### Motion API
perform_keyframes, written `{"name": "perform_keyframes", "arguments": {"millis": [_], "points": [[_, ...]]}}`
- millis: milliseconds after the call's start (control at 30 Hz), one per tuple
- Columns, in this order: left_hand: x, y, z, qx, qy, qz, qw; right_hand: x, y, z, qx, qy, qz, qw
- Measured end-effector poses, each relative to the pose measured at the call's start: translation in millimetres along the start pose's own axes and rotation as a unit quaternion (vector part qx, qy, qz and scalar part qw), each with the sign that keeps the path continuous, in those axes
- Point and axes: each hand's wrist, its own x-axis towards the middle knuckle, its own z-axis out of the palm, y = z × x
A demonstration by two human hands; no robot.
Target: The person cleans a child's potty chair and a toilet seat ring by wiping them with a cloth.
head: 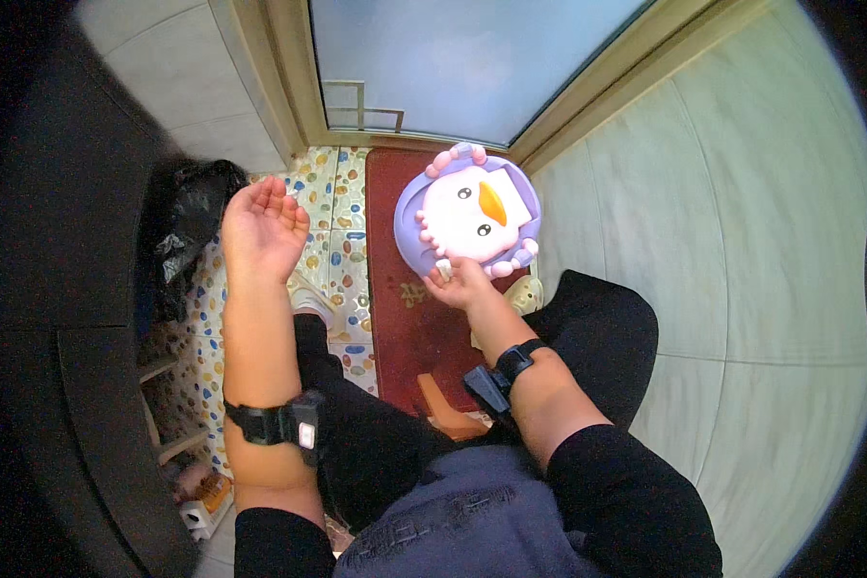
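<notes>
My left hand is raised at the left, palm up, with the fingers loosely curled. A small white bit shows by its fingertips, but whether it is gripped is unclear. Lower right of it, my right hand pinches a small crumpled white scrap in its fingertips. Just beyond that hand is a purple and pink child's seat, perhaps a potty, with a white bird face and an orange beak. The fingers overlap its near edge; contact cannot be told.
A dark red mat lies on the pebble-patterned floor. Ahead stands a frosted glass door. At left are a black plastic bag and a dark cabinet. A tiled wall rises at right; an orange plastic piece is below.
</notes>
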Motion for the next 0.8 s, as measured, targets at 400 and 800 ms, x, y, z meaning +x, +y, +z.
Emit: {"name": "perform_keyframes", "arguments": {"millis": [400,800], "points": [[12.3,7.9,41.0,-0.026,-0.083,-0.045,0.995,42.1,16.9,11.8,0.122,0.078,-0.002,0.989],[17.5,-7.7,35.7,-0.036,-0.100,-0.078,0.991,-70.5,-56.7,28.7,0.022,-0.019,-0.143,0.989]]}}
